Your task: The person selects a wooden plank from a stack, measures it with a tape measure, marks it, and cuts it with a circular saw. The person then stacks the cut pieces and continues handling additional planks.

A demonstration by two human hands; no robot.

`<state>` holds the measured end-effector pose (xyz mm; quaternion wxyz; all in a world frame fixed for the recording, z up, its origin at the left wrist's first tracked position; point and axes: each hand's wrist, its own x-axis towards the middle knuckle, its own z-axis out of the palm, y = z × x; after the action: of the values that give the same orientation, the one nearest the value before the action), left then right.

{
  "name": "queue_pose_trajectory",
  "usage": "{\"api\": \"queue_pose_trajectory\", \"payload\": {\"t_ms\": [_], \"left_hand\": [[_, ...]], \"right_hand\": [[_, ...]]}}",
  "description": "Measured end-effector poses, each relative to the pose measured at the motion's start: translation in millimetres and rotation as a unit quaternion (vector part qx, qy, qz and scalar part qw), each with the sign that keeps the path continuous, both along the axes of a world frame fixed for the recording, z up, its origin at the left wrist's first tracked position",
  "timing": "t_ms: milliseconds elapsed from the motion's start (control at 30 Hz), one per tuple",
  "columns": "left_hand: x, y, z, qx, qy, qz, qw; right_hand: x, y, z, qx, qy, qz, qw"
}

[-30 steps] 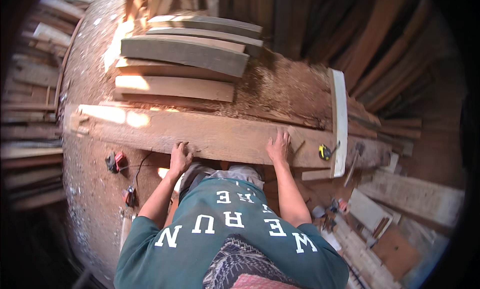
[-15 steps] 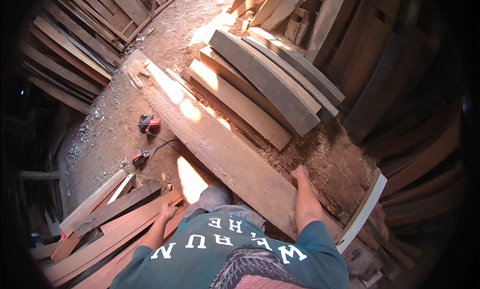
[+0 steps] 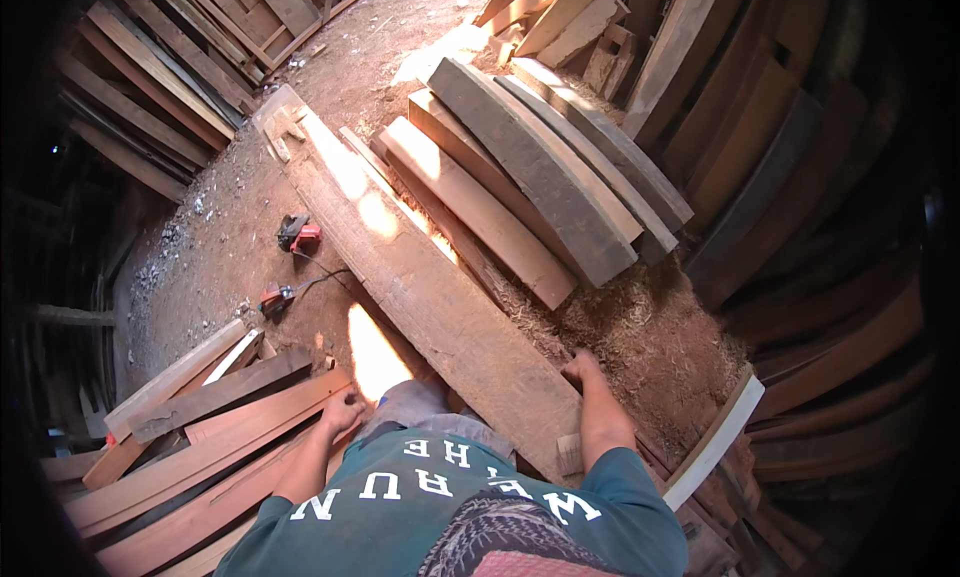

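Straight plank [image 3: 425, 287] lies flat, eleven to five o'clock. My right hand [image 3: 583, 367], at four, touches its edge; can't tell if fingers clamp. Left hand [image 3: 345, 414], seven-thirty, beside reddish boards [image 3: 230, 441]; finger gap unclear. Curved boards [image 3: 540, 177], one o'clock, look already shaped; plank doesn't.

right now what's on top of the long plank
On the plank: small wood pieces at the far end, a block near the right forearm. The shirt hides the nearest part.
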<state>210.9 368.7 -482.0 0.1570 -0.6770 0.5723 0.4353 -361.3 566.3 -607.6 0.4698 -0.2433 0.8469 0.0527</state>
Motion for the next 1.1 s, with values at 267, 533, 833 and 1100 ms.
{"api": "queue_pose_trajectory", "payload": {"t_ms": [267, 533, 833, 1100], "left_hand": [[-40.1, -13.1, 17.3, 0.000, 0.012, -0.032, 0.999], [-57.5, -30.5, -7.1, 0.007, 0.042, -0.079, 0.996], [-236.6, -120.0, 32.5, -0.093, 0.185, -0.223, 0.953], [-325.4, -184.7, 0.1, -0.051, 0.271, -0.354, 0.894]], "right_hand": [[-26.8, 17.0, -3.0, -0.163, 0.022, 0.006, 0.986], [-13.1, 16.2, 81.9, -0.297, 0.151, 0.061, 0.941], [-27.6, -16.6, 159.2, -0.317, 0.166, 0.055, 0.932], [-59.9, -38.6, 137.1, -0.186, 0.157, -0.048, 0.969]]}}
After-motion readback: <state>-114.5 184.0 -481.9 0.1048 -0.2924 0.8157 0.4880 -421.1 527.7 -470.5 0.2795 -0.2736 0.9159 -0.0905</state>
